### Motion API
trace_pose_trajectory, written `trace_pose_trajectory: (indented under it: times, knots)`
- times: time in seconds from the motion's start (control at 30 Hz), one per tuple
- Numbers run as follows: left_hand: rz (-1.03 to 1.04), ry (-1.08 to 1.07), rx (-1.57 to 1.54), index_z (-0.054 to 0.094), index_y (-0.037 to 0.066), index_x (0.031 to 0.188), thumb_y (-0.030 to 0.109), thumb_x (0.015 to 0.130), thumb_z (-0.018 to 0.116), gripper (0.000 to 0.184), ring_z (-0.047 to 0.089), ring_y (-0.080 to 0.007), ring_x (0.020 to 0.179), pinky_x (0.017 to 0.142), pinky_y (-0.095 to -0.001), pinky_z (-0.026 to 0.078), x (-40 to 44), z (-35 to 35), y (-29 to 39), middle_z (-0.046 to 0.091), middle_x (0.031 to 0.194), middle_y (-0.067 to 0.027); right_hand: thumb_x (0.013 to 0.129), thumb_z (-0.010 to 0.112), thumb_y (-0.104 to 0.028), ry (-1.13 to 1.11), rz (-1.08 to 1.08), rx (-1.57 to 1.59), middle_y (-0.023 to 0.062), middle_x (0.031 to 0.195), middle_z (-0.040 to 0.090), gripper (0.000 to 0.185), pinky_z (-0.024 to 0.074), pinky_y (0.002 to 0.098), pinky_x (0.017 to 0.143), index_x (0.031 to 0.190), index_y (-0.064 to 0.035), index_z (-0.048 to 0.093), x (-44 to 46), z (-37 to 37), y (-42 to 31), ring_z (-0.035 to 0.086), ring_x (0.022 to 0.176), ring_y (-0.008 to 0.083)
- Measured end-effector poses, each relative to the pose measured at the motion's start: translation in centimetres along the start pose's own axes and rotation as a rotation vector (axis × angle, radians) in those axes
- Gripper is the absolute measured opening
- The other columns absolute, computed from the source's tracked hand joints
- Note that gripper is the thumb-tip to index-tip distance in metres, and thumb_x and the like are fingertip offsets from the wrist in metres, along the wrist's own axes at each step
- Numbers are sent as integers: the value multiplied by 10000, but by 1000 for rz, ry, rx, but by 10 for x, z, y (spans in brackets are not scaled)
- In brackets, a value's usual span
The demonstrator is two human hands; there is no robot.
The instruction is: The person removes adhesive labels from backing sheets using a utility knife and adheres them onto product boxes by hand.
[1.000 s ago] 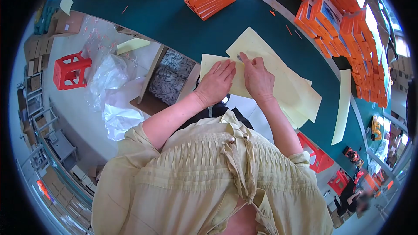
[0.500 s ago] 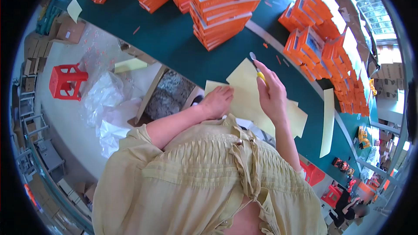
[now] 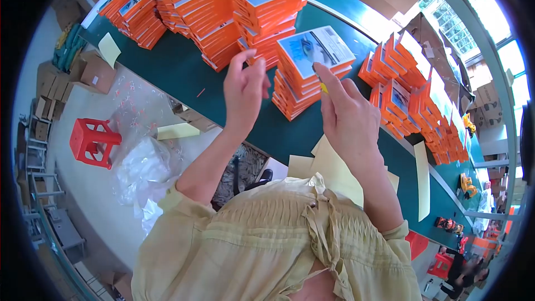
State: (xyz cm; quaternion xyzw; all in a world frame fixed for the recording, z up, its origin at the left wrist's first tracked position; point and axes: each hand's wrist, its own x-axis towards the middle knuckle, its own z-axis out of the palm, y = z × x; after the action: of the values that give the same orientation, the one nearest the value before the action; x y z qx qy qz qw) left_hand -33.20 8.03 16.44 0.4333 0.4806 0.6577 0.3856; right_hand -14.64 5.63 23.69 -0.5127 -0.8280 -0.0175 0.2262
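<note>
My right hand is closed around a small yellow-handled tool. Its tip points up and away, and most of the handle is hidden in my fingers. The hand is in front of a stack of flat orange boxes with blue-and-white picture tops. To the left, my left hand is raised over the table edge with fingers loosely bent and apart, holding nothing. Behind it stands another stack of orange boxes. Pale yellow paper sheets lie on the table close to my body, partly covered by my right forearm.
More orange boxes are piled along the right side of the green table. A long yellow strip of paper lies near them. On the floor at left are a red stool and clear plastic wrapping. Another person is at far right.
Both hands have lifted off the yellow sheets and reached forward towards the box stacks, the left one also moving left. The yellow-handled tool stays in my right hand. The view has tilted up.
</note>
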Motion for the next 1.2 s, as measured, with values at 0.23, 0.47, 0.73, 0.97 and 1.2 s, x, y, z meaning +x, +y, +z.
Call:
trace_pose_trajectory:
  times: [0.23, 0.47, 0.73, 0.97, 1.2]
  knots:
    - [-216, -194, -89, 416, 1, 1354, 249, 955, 592, 501, 564, -94, 518, 460, -224, 449, 33, 16, -1, 618, 694, -49, 907, 587, -120, -96, 41, -89, 89, 902, 667, 407, 489, 398, 570, 1308, -182, 564, 22, 13, -16, 667, 692, 278]
    - [-265, -383, -194, 383, 4, 1392, 174, 975, 449, 455, 672, -149, 626, 576, -245, 534, 37, 7, -4, 682, 807, -107, 891, 589, -112, -189, 91, -68, 101, 903, 669, 400, 490, 428, 589, 1287, -160, 564, 28, 14, -24, 665, 706, 306]
    - [-247, -424, -213, 408, 13, 1376, 160, 977, 426, 425, 685, -154, 660, 633, -264, 568, 40, 4, -12, 682, 833, -100, 878, 577, -107, -235, 62, -92, 112, 876, 664, 401, 497, 449, 595, 1275, -152, 543, 32, 16, -26, 667, 707, 323]
    - [-257, -437, -213, 406, 19, 1379, 163, 975, 429, 430, 691, -160, 678, 648, -273, 575, 40, 3, -14, 683, 841, -97, 857, 592, -118, -262, 37, -112, 135, 791, 667, 443, 501, 460, 608, 1295, -155, 532, 36, 17, -23, 665, 684, 335]
    - [-270, -426, -221, 391, 20, 1399, 165, 973, 418, 451, 698, -169, 710, 671, -271, 570, 40, 2, -7, 688, 883, -115, 836, 624, -162, -326, 40, -72, 167, 742, 667, 472, 507, 459, 672, 1305, -160, 571, 40, 14, -17, 667, 726, 352]
